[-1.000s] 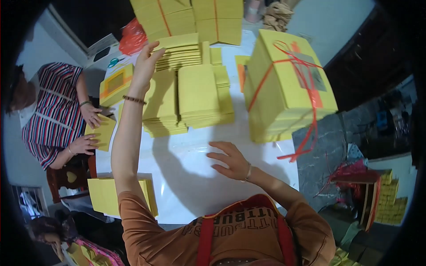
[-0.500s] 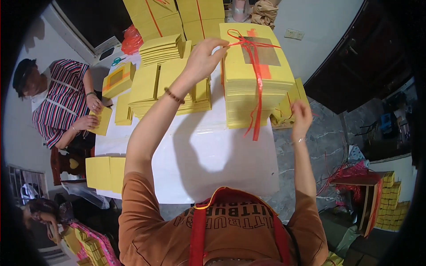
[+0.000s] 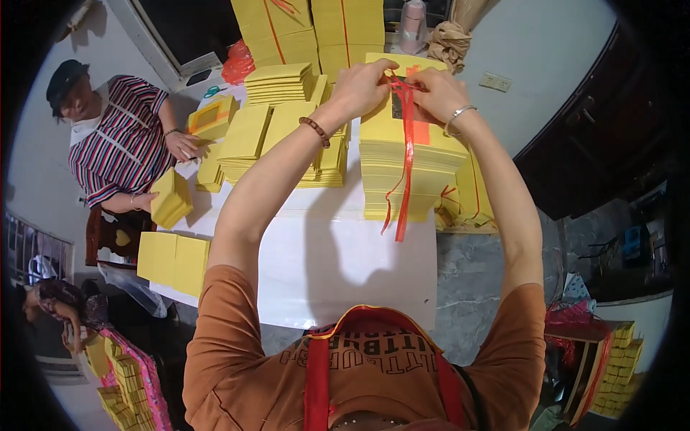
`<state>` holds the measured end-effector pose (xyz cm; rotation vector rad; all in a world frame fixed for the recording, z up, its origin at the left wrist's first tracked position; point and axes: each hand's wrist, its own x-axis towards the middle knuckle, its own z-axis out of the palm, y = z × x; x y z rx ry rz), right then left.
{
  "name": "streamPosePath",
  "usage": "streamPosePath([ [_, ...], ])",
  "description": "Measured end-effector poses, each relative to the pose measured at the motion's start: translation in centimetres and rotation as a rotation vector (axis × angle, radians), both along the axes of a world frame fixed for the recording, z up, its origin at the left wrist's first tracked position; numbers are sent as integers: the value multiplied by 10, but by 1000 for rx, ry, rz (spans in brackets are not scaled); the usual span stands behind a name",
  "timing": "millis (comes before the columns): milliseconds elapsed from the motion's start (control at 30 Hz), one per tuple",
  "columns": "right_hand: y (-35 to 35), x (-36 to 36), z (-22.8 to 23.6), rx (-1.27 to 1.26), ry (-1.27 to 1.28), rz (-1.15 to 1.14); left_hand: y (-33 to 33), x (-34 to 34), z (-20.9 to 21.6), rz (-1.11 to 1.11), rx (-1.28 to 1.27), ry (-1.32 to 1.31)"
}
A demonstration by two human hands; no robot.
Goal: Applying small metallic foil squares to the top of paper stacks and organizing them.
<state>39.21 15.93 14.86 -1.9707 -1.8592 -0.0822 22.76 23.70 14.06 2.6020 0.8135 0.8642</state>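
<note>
Yellow stacks [image 3: 243,133] crowd the table [image 3: 287,273] beside the bundle [image 3: 435,169] tied with red ribbon [image 3: 408,154].

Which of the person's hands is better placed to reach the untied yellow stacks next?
Left, probably: the left hand is nearer those untied stacks; the right hand is beyond the red ribbon. Both hands' fingers are at the ribbon.

Illumination is moderate. A soft shadow [image 3: 321,248] crosses the white desk [image 3: 284,291], bodyward of the left hand [image 3: 365,87]. Rightward of the right hand [image 3: 437,93], the door [image 3: 575,126] renders dark. Fisheye distortion bends outer edges.
</note>
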Motion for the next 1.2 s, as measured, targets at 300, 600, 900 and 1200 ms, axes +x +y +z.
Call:
streamPosePath([
  [300, 24, 19, -22, -110, 728, 315, -11, 7, -10, -165, 281, -161],
  [600, 13, 16, -23, -129, 1056, 413, -25, 5, -15, -121, -311, -527],
  [900, 24, 34, -32, -76, 1104, 358, -12, -8, -14, -249, -195, -460],
  [1200, 24, 29, 22, 525, 1319, 439, 3, -1, -10, -209, -911, -716],
])
